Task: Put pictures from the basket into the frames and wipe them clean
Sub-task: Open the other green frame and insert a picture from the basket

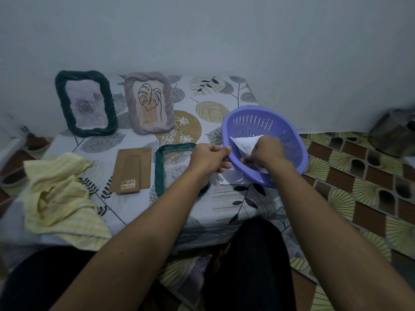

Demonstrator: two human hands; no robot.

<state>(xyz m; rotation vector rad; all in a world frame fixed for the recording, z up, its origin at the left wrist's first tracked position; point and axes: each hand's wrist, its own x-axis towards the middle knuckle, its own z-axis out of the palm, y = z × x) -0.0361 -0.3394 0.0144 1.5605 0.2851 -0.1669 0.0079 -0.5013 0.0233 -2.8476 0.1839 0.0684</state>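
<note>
On the leaf-patterned desk (224, 198), a crumpled yellow cloth (60, 194) lies at the left edge. Right of centre, the purple basket (292, 144) is tilted, its near rim pinched by the left grip (210, 157). A dark green frame (61, 103) and a lilac frame (168, 104) lean against the wall. A teal frame (160, 173) lies flat beside a brown backing board (131, 169). Inside the basket, the right grip (265, 151) curls round a white picture (243, 142).

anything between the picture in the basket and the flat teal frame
Yes: the left grip, holding the purple basket by the rim, and its forearm lie over the right side of the teal frame; the basket's wall also separates the picture from it.
</note>
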